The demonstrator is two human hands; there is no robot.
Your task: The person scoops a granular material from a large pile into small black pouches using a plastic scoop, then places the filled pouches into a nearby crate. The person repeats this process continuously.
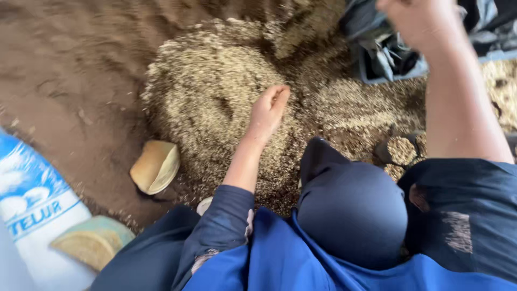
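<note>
A wide heap of pale husked grain (210, 91) lies on brown earth. My left hand (267, 112), in a dark blue sleeve, rests edge-down on the heap's right side, fingers together and slightly cupped, holding nothing. My bare right forearm reaches up to the top right, where my right hand (417, 21) is closed at the rim of a dark grey bag (385, 56); the grip itself is blurred and partly cut off by the frame edge. Between my arms sits a rounded shape covered in dark blue cloth (350, 210), above bright blue fabric.
A tan curved scoop (156, 166) lies on the earth left of the heap. A second, green-edged scoop (91, 242) leans on a white and blue sack (32, 210) at the lower left. A small dark cup (401, 151) full of grain stands by my right arm.
</note>
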